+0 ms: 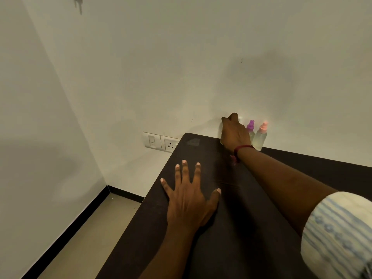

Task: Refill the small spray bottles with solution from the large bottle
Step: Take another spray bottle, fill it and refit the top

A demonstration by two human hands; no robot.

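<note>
Left hand lies flat, empty, on the bench; right hand grips, perhaps, a bottle beside two spray bottles; no pouring is under way yet.

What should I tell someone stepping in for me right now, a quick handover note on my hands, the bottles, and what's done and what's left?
Left hand: flat on the dark table, fingers spread, holding nothing.
Right hand: reached to the back of the table by the wall, closed around something it mostly hides, apparently a bottle; which one cannot be told.
Purple-capped spray bottle and pink-capped spray bottle: upright side by side against the wall, just right of that hand, caps on, pale liquid visible inside.
Large bottle: not clearly in view.
Done: no refilling can be confirmed.
Left: bring the bottles forward, uncap, pour, recap.
</note>
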